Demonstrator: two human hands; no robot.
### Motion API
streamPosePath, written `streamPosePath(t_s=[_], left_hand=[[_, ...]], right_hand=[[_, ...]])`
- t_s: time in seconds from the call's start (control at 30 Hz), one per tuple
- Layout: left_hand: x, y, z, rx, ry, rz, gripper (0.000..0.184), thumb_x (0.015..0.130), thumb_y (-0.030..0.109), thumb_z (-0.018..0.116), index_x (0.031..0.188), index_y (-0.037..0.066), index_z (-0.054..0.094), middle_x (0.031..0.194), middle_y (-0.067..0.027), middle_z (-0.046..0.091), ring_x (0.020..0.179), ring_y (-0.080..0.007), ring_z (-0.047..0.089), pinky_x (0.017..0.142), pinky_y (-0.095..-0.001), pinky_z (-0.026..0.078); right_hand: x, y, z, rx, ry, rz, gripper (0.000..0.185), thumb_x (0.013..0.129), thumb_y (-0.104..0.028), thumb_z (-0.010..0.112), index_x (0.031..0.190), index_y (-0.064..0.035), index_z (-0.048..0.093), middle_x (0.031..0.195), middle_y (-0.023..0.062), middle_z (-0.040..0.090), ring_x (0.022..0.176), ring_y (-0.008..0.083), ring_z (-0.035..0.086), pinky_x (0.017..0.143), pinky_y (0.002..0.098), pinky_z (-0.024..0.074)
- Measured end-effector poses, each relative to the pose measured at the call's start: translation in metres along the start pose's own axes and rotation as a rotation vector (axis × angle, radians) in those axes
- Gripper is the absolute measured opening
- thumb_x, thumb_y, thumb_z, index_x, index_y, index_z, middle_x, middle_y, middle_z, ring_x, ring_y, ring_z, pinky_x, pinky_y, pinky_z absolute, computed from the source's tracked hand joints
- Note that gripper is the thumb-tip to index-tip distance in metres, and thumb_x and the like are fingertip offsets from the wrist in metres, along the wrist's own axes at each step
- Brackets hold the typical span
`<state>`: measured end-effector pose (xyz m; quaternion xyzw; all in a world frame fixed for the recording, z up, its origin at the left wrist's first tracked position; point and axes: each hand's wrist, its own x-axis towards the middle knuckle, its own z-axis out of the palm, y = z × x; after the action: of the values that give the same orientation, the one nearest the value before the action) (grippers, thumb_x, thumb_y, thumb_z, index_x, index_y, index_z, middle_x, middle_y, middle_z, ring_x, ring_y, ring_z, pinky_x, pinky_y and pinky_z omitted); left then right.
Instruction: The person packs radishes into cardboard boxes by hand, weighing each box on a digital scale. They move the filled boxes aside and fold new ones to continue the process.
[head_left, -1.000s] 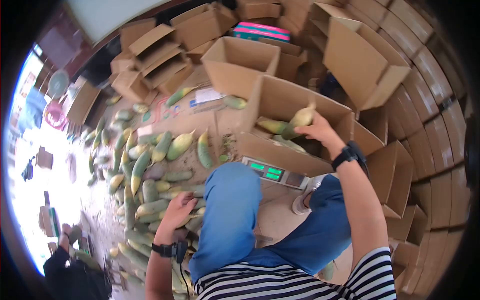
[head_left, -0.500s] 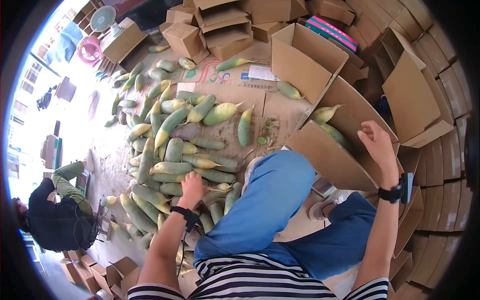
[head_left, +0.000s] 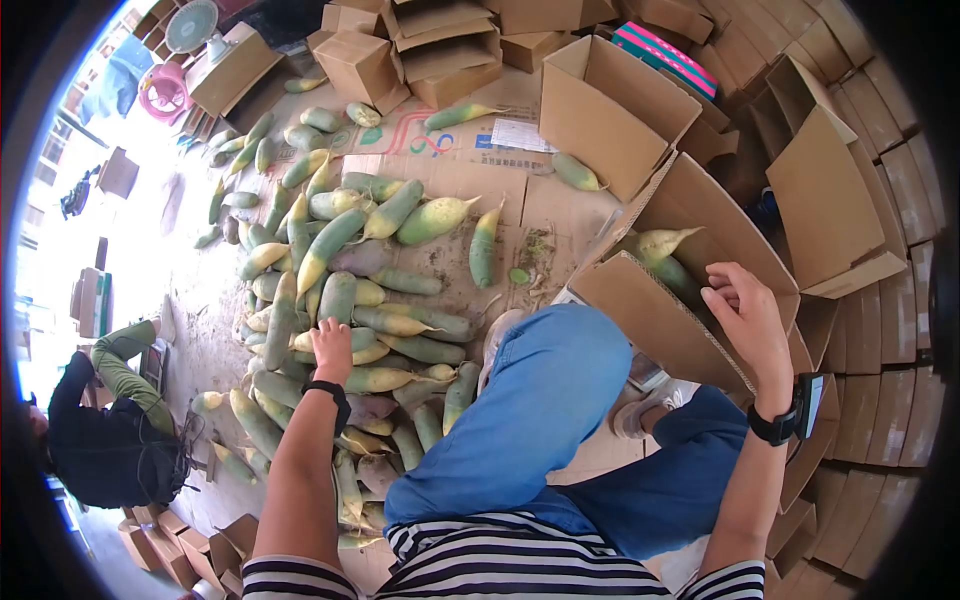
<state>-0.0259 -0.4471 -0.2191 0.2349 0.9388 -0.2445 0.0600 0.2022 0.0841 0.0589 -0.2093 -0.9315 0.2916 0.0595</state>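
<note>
— Where is the left hand?
— Your left hand [head_left: 332, 348] is palm down over the heap of long green-and-yellow radishes [head_left: 425, 348]. Its fingertips are at the near end of a stout, dull-green, blunt-ended radish [head_left: 338, 295], which lies just beyond them.
— And that radish's long axis?
— It points away from you, roughly in line with your left forearm, so your fingers are by an end rather than a side. Radishes just to its right lie more crosswise.
— Is the hand gripping it?
— I can't tell: the back of your hand hides what the fingers and palm meet.
— And the right?
— Your right hand [head_left: 745, 310] is empty, fingers loosely curled, over the open tan cardboard box [head_left: 640, 300]. A green radish with a tapering yellow tip [head_left: 662, 245] lies inside, beyond your hand and to its left.
— Which hand is nearer the blunt-ended one?
— Your left, clearly. Your right is well apart from it, with your raised knee in blue denim [head_left: 565, 350] between the two hands.
</note>
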Motion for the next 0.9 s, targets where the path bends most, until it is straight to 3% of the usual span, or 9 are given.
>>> streamPosePath(t_s=[0.23,0.37,0.53,0.6,0.63,0.67,0.7,0.77,0.9], left_hand=[[-0.016,0.006,0.023,0.041,0.071,0.015,0.025,0.081,0.016,0.063,0.104,0.011,0.058,0.104,-0.0078,0.057,0.103,-0.0268,0.056,0.088,-0.0453,0.042],[-0.03,0.011,-0.002,-0.2,-0.046,0.031,0.055,0.066,0.017,0.077,0.114,0.01,0.051,0.104,-0.0102,0.057,0.104,-0.0291,0.057,0.089,-0.0456,0.044],[-0.028,0.019,-0.084,-0.633,0.292,-0.043,0.066,0.065,0.018,0.079,0.122,0.002,0.051,0.109,-0.0163,0.055,0.105,-0.0349,0.054,0.091,-0.0447,0.045],[-0.021,0.019,-0.131,-0.709,0.419,-0.022,0.063,0.067,0.014,0.078,0.122,0.001,0.052,0.109,-0.016,0.056,0.104,-0.0336,0.056,0.091,-0.0427,0.045],[-0.018,0.022,-0.164,-1.028,0.442,-0.042,0.063,0.07,0.011,0.077,0.125,0.0,0.05,0.113,-0.0148,0.056,0.105,-0.0302,0.057,0.092,-0.0399,0.046],[-0.017,0.025,-0.195,-1.348,0.45,-0.062,0.063,0.072,0.008,0.077,0.128,0.0,0.048,0.117,-0.0137,0.056,0.106,-0.0268,0.058,0.093,-0.0371,0.047],[-0.016,0.03,-0.223,-1.352,0.454,-0.038,0.063,0.072,0.008,0.077,0.128,0.0,0.048,0.117,-0.0137,0.056,0.106,-0.0268,0.058,0.093,-0.0371,0.047],[-0.019,0.045,-0.277,-1.683,0.636,0.03,0.065,0.076,0.006,0.075,0.132,-0.002,0.044,0.124,-0.0121,0.055,0.112,-0.0211,0.057,0.097,-0.0336,0.046],[-0.038,0.09,-0.364,-1.937,0.62,0.308,0.07,0.076,0.007,0.076,0.135,-0.002,0.041,0.128,-0.0116,0.054,0.116,-0.0206,0.055,0.101,-0.0359,0.044]], right_hand=[[-0.001,-0.005,0.003,-0.044,-0.005,-0.027,0.028,0.087,-0.014,0.067,0.11,0.0012,0.06,0.098,0.0181,0.067,0.082,0.0259,0.068,0.074,0.0353,0.0523],[0.0,-0.002,0.006,-0.044,-0.03,-0.059,0.027,0.086,-0.016,0.066,0.108,-0.0009,0.06,0.097,0.017,0.066,0.083,0.0275,0.068,0.073,0.0365,0.0526],[-0.001,-0.001,0.006,-0.098,-0.081,-0.096,0.029,0.088,-0.026,0.063,0.106,-0.0047,0.061,0.102,0.0172,0.066,0.091,0.0344,0.065,0.077,0.0432,0.0521],[-0.003,-0.001,0.019,-0.096,0.028,-0.275,0.029,0.088,-0.026,0.062,0.108,-0.0048,0.061,0.102,0.017,0.066,0.092,0.0357,0.064,0.078,0.0437,0.052],[-0.003,-0.013,0.018,-0.128,0.013,-0.299,0.028,0.087,-0.02,0.066,0.109,-0.0043,0.062,0.1,0.0158,0.065,0.087,0.0294,0.067,0.075,0.038,0.0539],[-0.001,-0.014,0.025,-0.133,0.067,-0.379,0.028,0.086,-0.02,0.067,0.11,-0.0055,0.062,0.101,0.0151,0.065,0.09,0.0325,0.066,0.077,0.0398,0.054],[-0.002,-0.026,0.025,-0.055,0.095,-0.41,0.028,0.085,-0.018,0.068,0.11,-0.0057,0.062,0.104,0.0145,0.065,0.09,0.0342,0.065,0.079,0.0403,0.0542],[-0.003,-0.038,0.029,-0.026,0.181,-0.495,0.046,0.082,-0.019,0.072,0.124,-0.0085,0.056,0.121,0.0147,0.058,0.106,0.0347,0.06,0.09,0.0407,0.0506],[-0.007,-0.066,0.026,0.0,0.408,-0.667,0.068,0.077,-0.022,0.075,0.138,-0.0117,0.047,0.135,0.0138,0.05,0.12,0.0337,0.052,0.101,0.0453,0.044]])
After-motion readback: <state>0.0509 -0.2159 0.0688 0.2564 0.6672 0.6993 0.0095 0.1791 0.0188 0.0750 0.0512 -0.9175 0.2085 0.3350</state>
